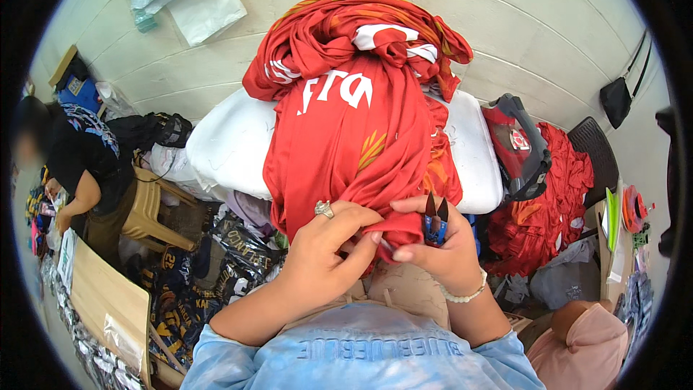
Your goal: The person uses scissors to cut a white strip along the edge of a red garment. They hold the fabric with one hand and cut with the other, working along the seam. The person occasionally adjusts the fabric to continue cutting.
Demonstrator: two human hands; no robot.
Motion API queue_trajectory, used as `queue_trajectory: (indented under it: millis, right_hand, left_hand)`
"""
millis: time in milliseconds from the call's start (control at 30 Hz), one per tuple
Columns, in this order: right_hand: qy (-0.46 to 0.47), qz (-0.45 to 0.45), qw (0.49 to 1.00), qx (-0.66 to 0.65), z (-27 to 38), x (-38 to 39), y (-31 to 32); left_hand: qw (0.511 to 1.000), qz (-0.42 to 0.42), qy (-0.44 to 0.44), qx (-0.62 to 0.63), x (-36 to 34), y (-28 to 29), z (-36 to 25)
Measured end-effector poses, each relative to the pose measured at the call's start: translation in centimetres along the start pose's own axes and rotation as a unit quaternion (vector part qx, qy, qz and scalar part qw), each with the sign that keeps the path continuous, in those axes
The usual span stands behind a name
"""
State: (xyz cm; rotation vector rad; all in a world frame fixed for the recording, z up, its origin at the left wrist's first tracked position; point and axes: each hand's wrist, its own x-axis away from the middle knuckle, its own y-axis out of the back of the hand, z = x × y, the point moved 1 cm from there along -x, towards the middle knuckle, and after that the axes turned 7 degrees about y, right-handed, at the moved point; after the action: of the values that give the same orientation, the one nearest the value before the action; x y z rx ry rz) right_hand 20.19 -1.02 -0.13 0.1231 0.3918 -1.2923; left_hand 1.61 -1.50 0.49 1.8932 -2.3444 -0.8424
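Note:
A red jersey (325,152) with white lettering and yellow-orange leaf shapes is draped over a white padded board (224,144) and hangs toward me. My left hand (328,245), with a ring on one finger, pinches the near end of the jersey. Close beside it, my right hand (447,245) grips the same bunched edge between thumb and fingers. Blue thread snips (434,225) are tucked in the right hand, their dark blade tips pointing up and slightly apart. Folds of cloth hide some of the fingertips.
More red jerseys (346,29) are heaped at the board's far side. On the right are a grey-and-red iron (518,144) and a red garment pile (541,209). Dark clothes (188,296) lie at lower left. A person (90,180) works at far left; a pink sleeve (585,347) shows at lower right.

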Motion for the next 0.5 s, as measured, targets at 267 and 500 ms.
queue_trajectory:
  millis: [267, 500]
  right_hand:
    - [0.060, -0.070, 0.933, 0.349, -2.5, -0.6, 1.4]
    - [-0.147, 0.004, 0.974, 0.171, -5.2, 0.4, 1.6]
  left_hand:
    - [0.787, 0.044, 0.251, 0.562, 0.8, 0.1, 3.2]
    - [0.623, 0.096, 0.187, 0.754, -0.3, 0.3, 4.8]
